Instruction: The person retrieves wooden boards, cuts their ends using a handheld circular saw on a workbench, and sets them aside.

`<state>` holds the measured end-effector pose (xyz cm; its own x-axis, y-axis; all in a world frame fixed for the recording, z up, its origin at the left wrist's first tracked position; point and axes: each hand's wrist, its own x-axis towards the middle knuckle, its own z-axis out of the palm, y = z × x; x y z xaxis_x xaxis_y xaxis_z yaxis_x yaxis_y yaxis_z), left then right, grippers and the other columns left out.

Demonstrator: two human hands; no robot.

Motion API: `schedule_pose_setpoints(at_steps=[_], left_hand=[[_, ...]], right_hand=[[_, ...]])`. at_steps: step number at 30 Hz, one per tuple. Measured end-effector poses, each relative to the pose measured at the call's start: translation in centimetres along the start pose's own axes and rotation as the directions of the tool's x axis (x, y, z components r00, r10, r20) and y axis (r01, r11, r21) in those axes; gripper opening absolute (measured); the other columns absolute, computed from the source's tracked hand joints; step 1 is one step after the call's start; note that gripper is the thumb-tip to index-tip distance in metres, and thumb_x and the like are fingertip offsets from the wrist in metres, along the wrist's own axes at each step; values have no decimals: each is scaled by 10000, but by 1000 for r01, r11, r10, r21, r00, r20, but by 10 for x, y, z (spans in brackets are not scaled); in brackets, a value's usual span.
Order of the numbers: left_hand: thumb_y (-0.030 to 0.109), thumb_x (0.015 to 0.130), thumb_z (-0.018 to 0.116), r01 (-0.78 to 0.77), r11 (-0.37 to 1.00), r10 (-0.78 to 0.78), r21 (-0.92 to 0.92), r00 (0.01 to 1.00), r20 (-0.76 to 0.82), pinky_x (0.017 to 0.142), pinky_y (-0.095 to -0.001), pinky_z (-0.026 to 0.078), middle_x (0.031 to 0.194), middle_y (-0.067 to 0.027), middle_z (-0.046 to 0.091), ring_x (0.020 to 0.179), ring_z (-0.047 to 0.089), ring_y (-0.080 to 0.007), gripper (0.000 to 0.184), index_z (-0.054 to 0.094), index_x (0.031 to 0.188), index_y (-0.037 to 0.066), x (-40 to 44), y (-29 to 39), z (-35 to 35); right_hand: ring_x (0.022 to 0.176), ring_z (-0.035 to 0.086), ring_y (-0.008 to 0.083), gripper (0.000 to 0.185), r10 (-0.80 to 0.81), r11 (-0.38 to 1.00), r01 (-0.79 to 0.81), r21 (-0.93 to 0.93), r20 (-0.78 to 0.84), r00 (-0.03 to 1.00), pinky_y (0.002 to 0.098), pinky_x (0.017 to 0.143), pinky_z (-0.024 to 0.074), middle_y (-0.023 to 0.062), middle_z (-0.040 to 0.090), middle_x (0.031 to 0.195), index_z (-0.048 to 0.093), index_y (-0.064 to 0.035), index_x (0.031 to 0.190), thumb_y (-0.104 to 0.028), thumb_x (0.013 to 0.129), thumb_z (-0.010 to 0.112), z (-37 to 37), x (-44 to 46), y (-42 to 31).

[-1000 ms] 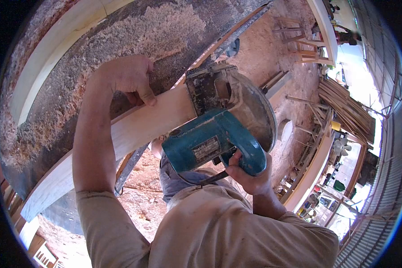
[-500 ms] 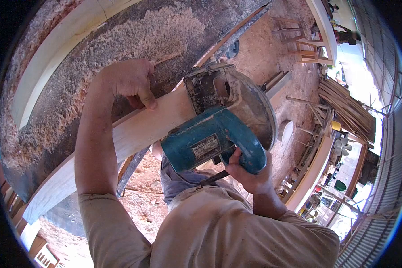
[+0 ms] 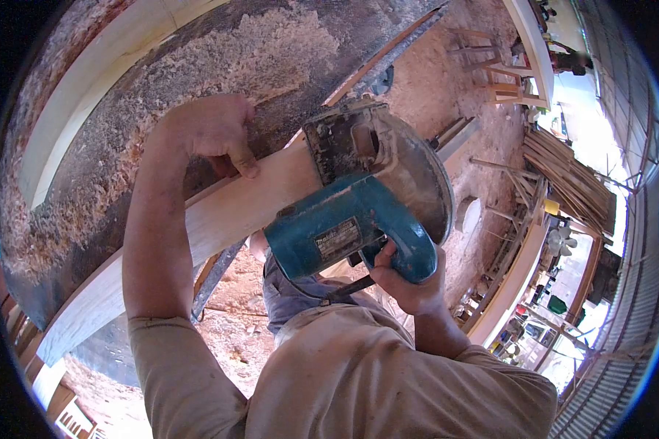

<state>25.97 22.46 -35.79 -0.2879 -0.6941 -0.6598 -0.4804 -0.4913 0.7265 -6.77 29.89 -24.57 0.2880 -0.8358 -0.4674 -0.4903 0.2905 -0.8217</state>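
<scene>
My right hand (image 3: 411, 282) is wrapped round the rear handle of a teal circular saw (image 3: 322, 230). The saw's dusty metal base and round guard lie over the right end of a long pale curved board (image 3: 249, 197). With its thumb on the board's upper edge, my left hand (image 3: 214, 135) grips the board left of the saw; its other fingers are bent down behind the edge, partly hidden. The board rests along the edge of a dark worktop (image 3: 271, 121) strewn with sawdust. The saw's blade is hidden.
Another pale curved board (image 3: 73, 110) lies at the worktop's far left. Wooden stools (image 3: 501, 84) stand at the upper right, near a distant person. A stack of planks (image 3: 571, 179) and a cluttered bench (image 3: 516, 289) are on the right. A dark cable hangs from the saw.
The left forearm and hand have shifted very slightly right since the earliest frame. The saw has barely moved, and both hands keep their grips.
</scene>
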Motion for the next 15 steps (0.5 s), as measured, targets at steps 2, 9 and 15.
schedule_pose_setpoints(at_steps=[2,9,15], left_hand=[[97,555,871,-31,999,28,38,997,73,567,-343,588,754,-173,684,671,707,-258,442,621,880,-67,3,-1,-2],[36,592,847,-34,999,36,-42,998,59,562,-352,592,750,-178,678,673,707,-263,388,597,865,-80,-3,4,-2],[22,596,841,-6,1000,5,9,997,75,558,-358,593,773,-186,677,665,704,-268,410,587,901,-81,-1,2,-2]], right_hand=[[658,548,60,223,23,1000,-23,2,7,1000,219,576,437,-12,603,734,601,-30,862,-33,723,776,-1,2,-2],[661,551,55,243,-27,999,26,46,23,999,210,574,442,-1,613,746,598,-13,913,-11,739,767,0,5,-5],[641,560,65,227,-47,995,45,89,16,999,220,558,446,9,616,735,597,-17,896,-18,744,765,1,5,11]])
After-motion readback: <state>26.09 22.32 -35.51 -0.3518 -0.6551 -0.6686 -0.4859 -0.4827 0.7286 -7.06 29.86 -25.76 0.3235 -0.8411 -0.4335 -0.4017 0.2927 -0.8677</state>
